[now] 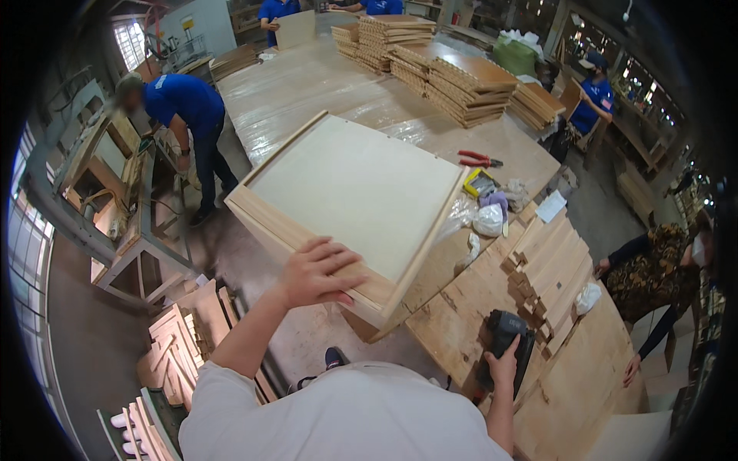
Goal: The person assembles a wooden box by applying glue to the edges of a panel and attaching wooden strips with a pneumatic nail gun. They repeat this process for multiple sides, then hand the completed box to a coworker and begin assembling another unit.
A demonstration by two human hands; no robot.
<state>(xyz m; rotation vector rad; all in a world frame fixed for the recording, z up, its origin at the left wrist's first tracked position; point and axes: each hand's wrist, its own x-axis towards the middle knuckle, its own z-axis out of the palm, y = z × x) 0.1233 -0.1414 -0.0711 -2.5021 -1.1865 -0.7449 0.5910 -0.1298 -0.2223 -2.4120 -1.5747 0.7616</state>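
**Wooden drawer box tipped over the bench edge, one hand steadying it**

Wooden drawer box, pale panel upward, lay tilted with its near corner hanging past the edge of the long workbench. My worry was that overhang: held by one hand only, the box could have slid or twisted off toward the floor. The left hand lay on the box's near frame rail, fingers spread wide and pressed flat rather than curled round it. To the right of the box, the right hand was closed round the grip of a black power tool resting on the bench; a slip there could have marked the wood. Cut wooden slats were stacked right of the box, beyond the tool.
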